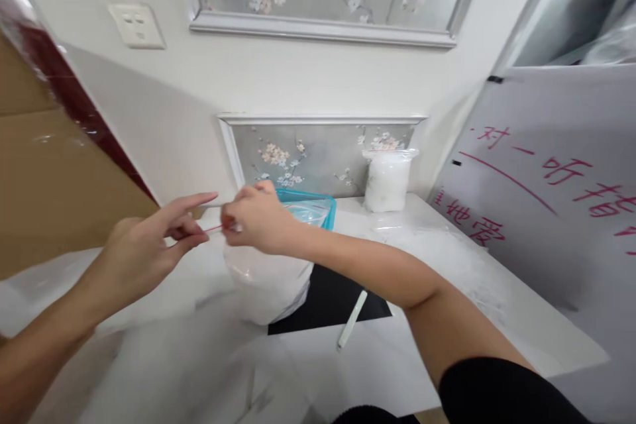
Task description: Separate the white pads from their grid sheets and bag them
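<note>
A plump clear bag with white contents [265,281] stands on the white table, its top edge with a red line raised between my hands. My left hand [159,238] pinches the left end of that edge between thumb and a finger, index finger stretched out. Closed around the edge further right is my right hand [258,215], its fingertips partly hidden. The bag's lower front touches a black sheet [328,301]. Behind my right hand is a blue basket [325,212] with clear plastic bags in it.
A light green cutter [352,320] lies across the black sheet's front edge. Another filled bag [387,182] stands by the wall at the back right. Loose clear plastic [457,258] is on the table's right. A whiteboard with red writing [546,212] borders the right; cardboard [59,172] is at left.
</note>
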Tool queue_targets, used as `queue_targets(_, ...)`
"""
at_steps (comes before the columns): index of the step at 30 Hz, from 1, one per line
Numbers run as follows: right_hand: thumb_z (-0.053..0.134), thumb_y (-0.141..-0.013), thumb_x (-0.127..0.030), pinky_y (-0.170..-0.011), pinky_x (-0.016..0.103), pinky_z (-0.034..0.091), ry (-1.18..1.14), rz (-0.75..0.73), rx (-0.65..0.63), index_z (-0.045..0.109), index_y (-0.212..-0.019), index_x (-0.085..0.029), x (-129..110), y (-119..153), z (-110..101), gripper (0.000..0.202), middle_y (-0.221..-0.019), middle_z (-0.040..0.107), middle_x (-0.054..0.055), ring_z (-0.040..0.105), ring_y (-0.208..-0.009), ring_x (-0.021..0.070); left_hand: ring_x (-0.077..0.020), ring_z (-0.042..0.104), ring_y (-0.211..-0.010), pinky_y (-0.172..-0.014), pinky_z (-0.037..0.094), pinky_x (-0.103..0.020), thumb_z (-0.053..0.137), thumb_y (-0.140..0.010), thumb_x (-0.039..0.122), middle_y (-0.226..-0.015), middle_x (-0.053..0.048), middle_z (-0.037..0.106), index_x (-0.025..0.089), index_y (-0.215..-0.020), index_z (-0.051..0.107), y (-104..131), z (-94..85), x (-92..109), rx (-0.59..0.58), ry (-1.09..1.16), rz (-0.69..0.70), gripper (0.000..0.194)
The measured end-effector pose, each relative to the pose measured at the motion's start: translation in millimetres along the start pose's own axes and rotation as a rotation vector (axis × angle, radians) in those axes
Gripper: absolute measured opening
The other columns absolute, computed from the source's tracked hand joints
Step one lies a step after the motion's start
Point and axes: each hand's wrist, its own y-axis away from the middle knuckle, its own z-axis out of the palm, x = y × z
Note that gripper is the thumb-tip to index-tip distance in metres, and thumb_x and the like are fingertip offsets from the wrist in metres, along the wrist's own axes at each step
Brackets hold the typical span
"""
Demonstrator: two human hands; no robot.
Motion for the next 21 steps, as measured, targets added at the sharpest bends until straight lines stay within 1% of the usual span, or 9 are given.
queue_targets(3, 0.065, -0.078, -0.02, -0.095, 0.042, 0.019, 0.004, 0.085, 0.02, 0.067, -0.082, -0.018, 24.0, 24.5, -7.8, 0.005, -0.087, 0.065, 0.005, 0.053, -0.1, 0.0207, -0.0133, 0.063, -0.072, -0.068, 0.043, -0.021, 0.054, -0.088, 0.042, -0.081, 0.006, 0.068, 0.036, -0.136, 0.048, 1.2, -1.0, -0.7, 0.02, 0.036, 0.02, 0.049)
queue_targets(6, 0.068, -0.078, -0.015, -0.098, 0.041, 0.016, -0.031, 0.114, 0.067, 0.066, -0.081, -0.018, 51.6, 49.8, -13.9, 0.004, -0.085, 0.066, 0.002, 0.052, -0.103, 0.0194, -0.0123, 0.062, -0.07, -0.066, 0.044, -0.02, 0.056, -0.087, 0.04, -0.079, 0.006, 0.067, 0.036, -0.136, 0.049, 3.6, -1.0, -4.4, 0.048, 0.05, 0.033, 0.05)
queue_targets(7, 0.068, -0.078, -0.016, -0.098, 0.04, 0.016, -0.051, 0.123, 0.078, 0.066, -0.08, -0.018, 57.8, 55.7, -15.2, 0.004, -0.085, 0.066, 0.002, 0.053, -0.102, 0.019, -0.0121, 0.062, -0.071, -0.067, 0.044, -0.02, 0.056, -0.087, 0.039, -0.079, 0.006, 0.067, 0.036, -0.136, 0.048, 4.0, -1.2, -4.7, 0.051, 0.054, 0.036, 0.05)
queue_targets(9, 0.071, -0.08, -0.023, -0.097, 0.039, 0.018, -0.094, 0.127, 0.091, 0.066, -0.081, -0.018, 62.0, 60.9, -15.7, 0.007, -0.087, 0.067, 0.002, 0.053, -0.1, 0.0185, -0.0119, 0.062, -0.071, -0.067, 0.044, -0.02, 0.056, -0.088, 0.039, -0.079, 0.006, 0.067, 0.035, -0.136, 0.048, 3.9, -1.5, -2.9, 0.046, 0.063, 0.049, 0.05)
queue_targets(11, 0.073, -0.079, -0.034, -0.097, 0.039, 0.018, -0.126, 0.082, 0.111, 0.066, -0.085, -0.019, 54.5, 56.8, -12.3, 0.017, -0.09, 0.067, 0.001, 0.053, -0.1, 0.0185, -0.0116, 0.061, -0.071, -0.068, 0.044, -0.02, 0.057, -0.088, 0.038, -0.078, 0.006, 0.067, 0.035, -0.137, 0.048, 2.7, -1.5, 1.3, 0.044, 0.07, 0.064, 0.05)
queue_targets(13, 0.072, -0.079, -0.038, -0.096, 0.039, 0.017, -0.138, 0.021, 0.122, 0.066, -0.09, -0.021, 38.7, 45.5, -5.2, 0.021, -0.091, 0.068, 0.0, 0.053, -0.1, 0.0185, -0.0111, 0.061, -0.07, -0.068, 0.044, -0.02, 0.057, -0.088, 0.037, -0.078, 0.007, 0.066, 0.036, -0.137, 0.047, 1.3, -1.2, 5.7, 0.045, 0.071, 0.069, 0.05)
queue_targets(17, 0.064, -0.085, -0.027, -0.092, 0.04, 0.019, -0.101, -0.015, 0.142, 0.065, -0.084, -0.018, 8.4, 20.9, 11.4, 0.009, -0.088, 0.069, 0.0, 0.053, -0.095, 0.0178, -0.0116, 0.06, -0.068, -0.067, 0.045, -0.021, 0.056, -0.089, 0.04, -0.078, 0.006, 0.066, 0.035, -0.137, 0.047, 2.2, -1.4, 9.7, 0.053, 0.089, 0.066, 0.049)
queue_targets(19, 0.061, -0.087, -0.023, -0.092, 0.04, 0.019, -0.079, -0.035, 0.176, 0.065, -0.082, -0.018, 4.4, 17.1, 16.8, 0.007, -0.088, 0.069, -0.001, 0.052, -0.095, 0.0175, -0.0123, 0.06, -0.067, -0.066, 0.045, -0.022, 0.056, -0.088, 0.041, -0.077, 0.005, 0.066, 0.035, -0.136, 0.049, 4.9, -2.3, 8.7, 0.068, 0.098, 0.048, 0.048)
queue_targets(21, 0.061, -0.087, -0.023, -0.093, 0.04, 0.018, -0.067, -0.058, 0.207, 0.064, -0.081, -0.019, 9.7, 21.5, 19.3, 0.008, -0.086, 0.069, -0.001, 0.051, -0.095, 0.0175, -0.013, 0.06, -0.067, -0.064, 0.045, -0.022, 0.056, -0.088, 0.042, -0.077, 0.005, 0.066, 0.035, -0.134, 0.051, 8.2, -2.8, 6.3, 0.071, 0.093, 0.027, 0.047)
